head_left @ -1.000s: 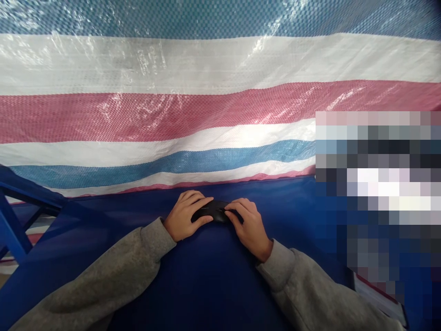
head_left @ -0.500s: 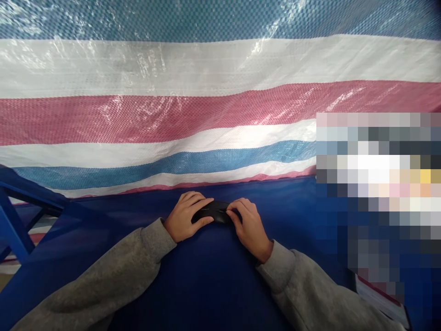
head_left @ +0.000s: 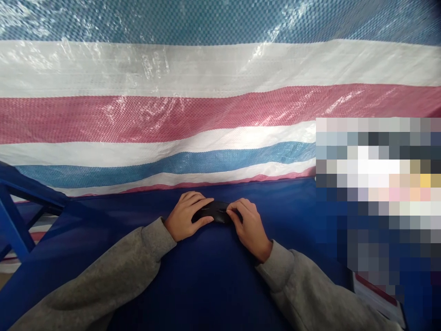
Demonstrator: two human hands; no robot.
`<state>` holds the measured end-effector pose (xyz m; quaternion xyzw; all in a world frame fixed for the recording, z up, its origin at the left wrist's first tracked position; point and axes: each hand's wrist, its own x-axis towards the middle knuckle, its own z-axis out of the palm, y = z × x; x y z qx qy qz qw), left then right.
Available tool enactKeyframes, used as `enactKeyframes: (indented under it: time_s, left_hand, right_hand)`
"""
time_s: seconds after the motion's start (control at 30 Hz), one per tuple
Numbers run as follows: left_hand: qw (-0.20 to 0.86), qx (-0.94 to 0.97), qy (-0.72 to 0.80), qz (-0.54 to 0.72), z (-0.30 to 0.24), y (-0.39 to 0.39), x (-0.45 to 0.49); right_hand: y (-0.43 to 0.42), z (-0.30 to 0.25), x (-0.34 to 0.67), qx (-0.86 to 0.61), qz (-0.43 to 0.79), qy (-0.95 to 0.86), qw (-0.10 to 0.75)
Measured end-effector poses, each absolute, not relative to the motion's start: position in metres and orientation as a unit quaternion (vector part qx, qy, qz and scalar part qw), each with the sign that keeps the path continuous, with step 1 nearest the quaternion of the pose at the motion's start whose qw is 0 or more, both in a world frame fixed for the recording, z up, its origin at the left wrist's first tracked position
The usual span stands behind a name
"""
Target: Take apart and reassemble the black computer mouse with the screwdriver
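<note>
Both bare hands are at the centre of the view, close together and meeting over one small item: a low oval black plastic object (head_left: 214,211), matte with a faint seam along its top. Its shape suggests a computer mouse, but the hands cover too much to be sure. It lies just short of the far edge of a dark blue sheet-covered work surface (head_left: 206,285), roughly midway across the view.

The left hand (head_left: 182,216) grips the object's left end. Its fingers (head_left: 195,197) are pressed together and curled over the top, with the thumb along the near side. The right hand (head_left: 250,227) takes the right end in the same way, its curved fingers (head_left: 241,207) close together, tips on the shell — a two-handed pinch from either end. Whether the object sits on the surface or is slightly raised cannot be told.

Grey fleece sleeves (head_left: 103,271) cover both forearms. Behind the surface hangs a woven plastic tarp (head_left: 172,119), striped blue, white and red. A blue metal frame (head_left: 14,207) stands at far left. At right is a pixelated, unreadable patch (head_left: 379,193) — below it, a white sheet with a red edge (head_left: 375,299).
</note>
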<state>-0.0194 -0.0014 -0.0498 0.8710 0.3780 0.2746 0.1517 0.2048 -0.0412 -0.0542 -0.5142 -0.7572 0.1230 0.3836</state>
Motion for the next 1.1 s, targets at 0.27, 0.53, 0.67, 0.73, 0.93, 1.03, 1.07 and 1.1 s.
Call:
enactKeyframes:
  time_s: [0.27,0.53,0.67,0.73,0.93,1.03,1.07,1.1]
  left_hand:
    - [0.145,0.876,0.377,0.264,-0.0490,-0.0012,-0.0188]
    - [0.130,0.882,0.371,0.260,-0.0486,-0.0017,-0.0192]
    - [0.121,0.885,0.373,0.251,-0.0482,-0.0025,-0.0189]
    - [0.117,0.887,0.373,0.247,-0.0484,-0.0027,-0.0190]
    - [0.108,0.890,0.369,0.247,-0.0494,-0.0019,-0.0191]
    - [0.106,0.890,0.368,0.247,-0.0488,-0.0017,-0.0188]
    - [0.106,0.890,0.368,0.248,-0.0485,-0.0017,-0.0187]
    - [0.106,0.890,0.368,0.248,-0.0482,-0.0018,-0.0185]
  right_hand:
    - [-0.0415,-0.0521,0.2052,-0.513,0.140,-0.756,0.381]
    - [-0.0404,-0.0555,0.2053,-0.521,0.141,-0.750,0.382]
    - [-0.0421,-0.0534,0.2053,-0.516,0.137,-0.746,0.398]
    - [-0.0433,-0.0525,0.2057,-0.504,0.133,-0.745,0.417]
    - [-0.0435,-0.0547,0.2072,-0.454,0.149,-0.773,0.417]
    - [-0.0433,-0.0552,0.2071,-0.456,0.145,-0.776,0.412]
    - [-0.0435,-0.0550,0.2070,-0.457,0.141,-0.775,0.413]
    - [-0.0439,-0.0548,0.2069,-0.458,0.137,-0.775,0.414]
